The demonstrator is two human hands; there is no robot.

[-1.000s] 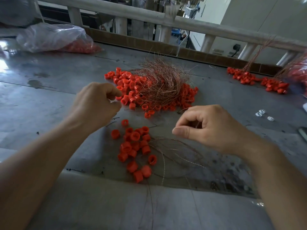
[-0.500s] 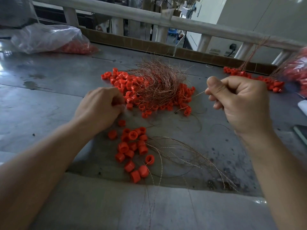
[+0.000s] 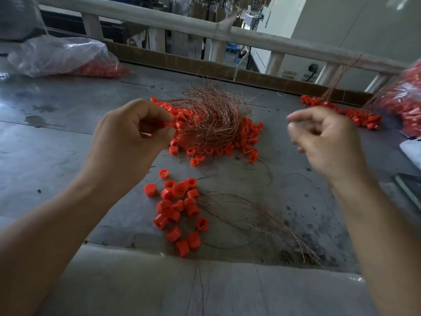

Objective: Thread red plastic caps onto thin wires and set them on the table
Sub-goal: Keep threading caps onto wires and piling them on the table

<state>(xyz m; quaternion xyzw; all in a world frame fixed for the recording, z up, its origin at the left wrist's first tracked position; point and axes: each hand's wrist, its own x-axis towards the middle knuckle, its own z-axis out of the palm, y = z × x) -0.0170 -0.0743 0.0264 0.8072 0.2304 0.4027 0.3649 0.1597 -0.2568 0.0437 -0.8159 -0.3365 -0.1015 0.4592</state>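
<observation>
My left hand [image 3: 127, 142] is raised over the grey table [image 3: 52, 160] and pinches a red cap [image 3: 157, 128] between thumb and fingertips. Blurred by motion, my right hand [image 3: 328, 142] hovers at the same height with loosely curled fingers, thumb and forefinger apart; no wire shows in it. Behind the hands lies a heap of caps under a tangle of copper wires [image 3: 211, 117]. A cluster of loose red caps [image 3: 180, 208] sits near the front edge, with a few thin wires [image 3: 255, 217] fanning out to its right.
A clear plastic bag of red caps [image 3: 61, 57] lies at the back left. More wired caps [image 3: 357, 115] and another bag [image 3: 405, 101] are at the back right. A pale railing [image 3: 205, 30] borders the table's far side. A white object [image 3: 413, 152] is at the right edge.
My right hand had swung up and right with its fist closed, then dropped back with the fingers loosened. My left hand rose from the table with a cap in its fingertips.
</observation>
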